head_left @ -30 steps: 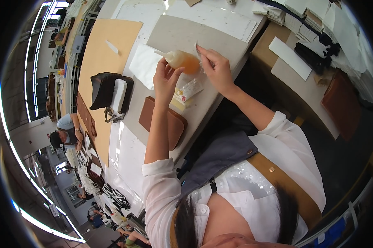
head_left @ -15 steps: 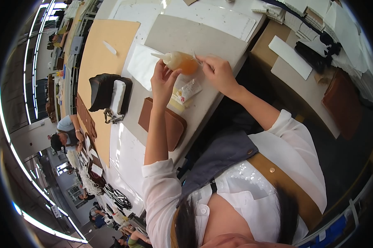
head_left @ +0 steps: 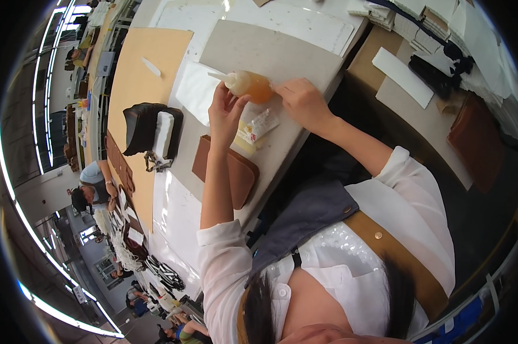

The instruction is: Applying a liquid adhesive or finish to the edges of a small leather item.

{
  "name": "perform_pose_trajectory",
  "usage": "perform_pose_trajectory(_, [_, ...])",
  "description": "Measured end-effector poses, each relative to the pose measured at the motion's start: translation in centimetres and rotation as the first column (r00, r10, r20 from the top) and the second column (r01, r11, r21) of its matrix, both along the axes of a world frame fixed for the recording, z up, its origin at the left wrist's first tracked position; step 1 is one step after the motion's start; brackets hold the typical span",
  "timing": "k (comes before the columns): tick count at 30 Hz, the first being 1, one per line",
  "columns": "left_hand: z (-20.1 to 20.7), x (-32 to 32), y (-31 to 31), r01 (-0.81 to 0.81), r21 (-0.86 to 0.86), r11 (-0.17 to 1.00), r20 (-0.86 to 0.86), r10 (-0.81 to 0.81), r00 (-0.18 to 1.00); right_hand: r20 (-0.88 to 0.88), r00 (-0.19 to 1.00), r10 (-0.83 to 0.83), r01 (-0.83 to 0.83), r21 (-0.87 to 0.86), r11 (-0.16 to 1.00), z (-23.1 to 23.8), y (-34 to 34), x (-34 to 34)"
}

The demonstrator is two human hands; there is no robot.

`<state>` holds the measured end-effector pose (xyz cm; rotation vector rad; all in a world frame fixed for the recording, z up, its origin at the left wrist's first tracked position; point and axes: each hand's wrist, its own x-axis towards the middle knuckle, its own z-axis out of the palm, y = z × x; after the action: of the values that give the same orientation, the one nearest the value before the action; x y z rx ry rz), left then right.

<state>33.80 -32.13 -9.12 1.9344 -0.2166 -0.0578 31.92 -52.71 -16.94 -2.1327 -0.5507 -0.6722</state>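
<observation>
A squeeze bottle of orange liquid [head_left: 256, 87] lies tilted over the grey board, its pale nozzle pointing left. My left hand [head_left: 227, 110] is closed round it near the neck, thumb and fingers on the near side. At the bottle's base, my right hand [head_left: 302, 102] is closed in a pinch; what its fingertips hold, if anything, is too small to make out. Below the bottle lies a small clear packet [head_left: 261, 125] with red print. Partly behind my left forearm rests a brown leather piece [head_left: 242, 175] with rounded corners.
Left of my hands stand a black open case [head_left: 141, 129] with a white block inside and a tan board [head_left: 150, 51] carrying a white sliver tool [head_left: 151, 66]. White paper [head_left: 196, 92] lies beside the nozzle. At right, a side table holds stacked sheets and brown leather [head_left: 477, 137]. Other people work at far left.
My right hand has shifted slightly at the bottle's base, and its fingers are more curled. The bottle and my left hand have moved only a little to the left.
</observation>
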Motion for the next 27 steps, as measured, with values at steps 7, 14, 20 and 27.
perform_pose_trajectory(7, [0.1, -0.2, 0.0, 0.011, -0.032, 0.999, -0.023, -0.012, 1.000, -0.052, 0.997, -0.052, 0.062, 0.228, 0.972, 3.5, 0.2, 0.9])
perform_pose_trajectory(14, [-0.3, 0.1, 0.1, 0.037, -0.009, 0.999, 0.009, -0.037, 0.999, 0.054, 0.998, -0.011, 0.010, 0.004, 1.000, 0.3, 1.5, 0.1])
perform_pose_trajectory(20, [-0.1, 0.0, 0.1, 0.023, 0.000, 1.000, 0.006, -0.023, 1.000, -0.015, 0.999, 0.036, -0.036, -0.031, 0.999, 0.1, 0.0, 0.7])
perform_pose_trajectory(27, [-0.6, 0.0, 0.2, 0.005, 0.005, 1.000, 0.022, -0.005, 1.000, -0.144, 0.988, 0.064, -0.010, 0.345, 0.938, 2.7, 2.8, 0.1])
